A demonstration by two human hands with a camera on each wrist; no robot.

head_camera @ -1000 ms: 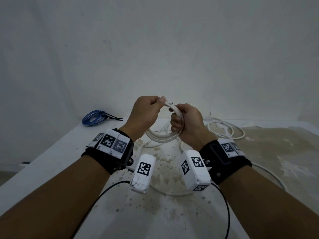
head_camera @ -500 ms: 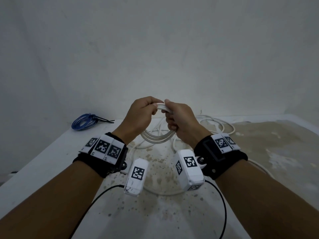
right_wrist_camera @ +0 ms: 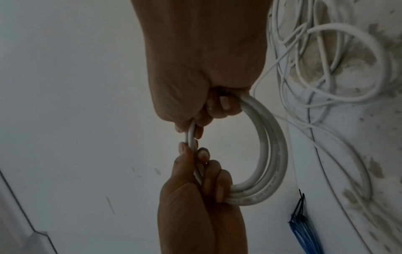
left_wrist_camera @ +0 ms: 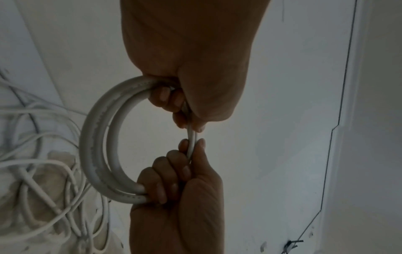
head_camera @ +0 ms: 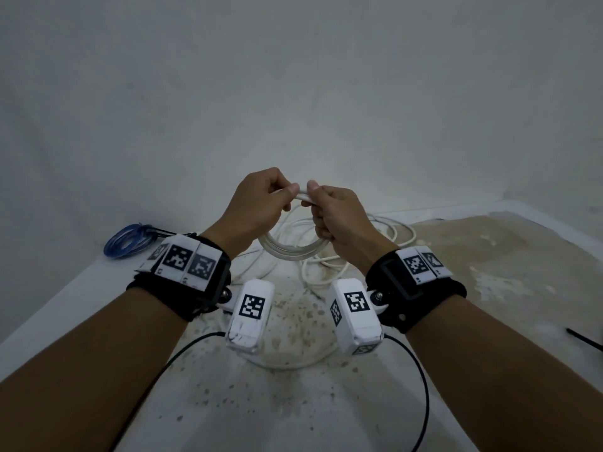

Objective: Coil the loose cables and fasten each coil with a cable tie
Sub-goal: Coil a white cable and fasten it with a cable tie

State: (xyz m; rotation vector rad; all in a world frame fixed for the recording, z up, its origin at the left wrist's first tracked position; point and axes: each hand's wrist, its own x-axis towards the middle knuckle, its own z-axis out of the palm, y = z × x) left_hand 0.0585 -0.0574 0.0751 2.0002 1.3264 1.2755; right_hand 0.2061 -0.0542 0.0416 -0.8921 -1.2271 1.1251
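The white cable coil (head_camera: 295, 251) hangs in the air between both hands, over the middle of the counter (head_camera: 81, 288). Since a second ago the right hand (head_camera: 339, 216) has slid along the top of the coil toward the left hand (head_camera: 257, 207), so the two thumbs now nearly meet, where before the right hand held the coil's right side with an arc of cable showing between them. Both hands are curled tight around the bundled turns, thumb and forefinger of each pinching the short stretch at the top. My reading is that one more turn has been laid in and is being pressed flat against the others; the coil bears no tie yet, and much cable is still loose.

Beyond and to the right of the coil, loose white cable (head_camera: 385, 243) sprawls on the counter in slack loops. Well to the coil's left lies a blue cable coil (head_camera: 125, 244), already bound with a black cable tie (right_wrist_camera: 301, 205). The counter is white and mottled with brownish stains, and it butts against a bare pale wall (head_camera: 293, 93).
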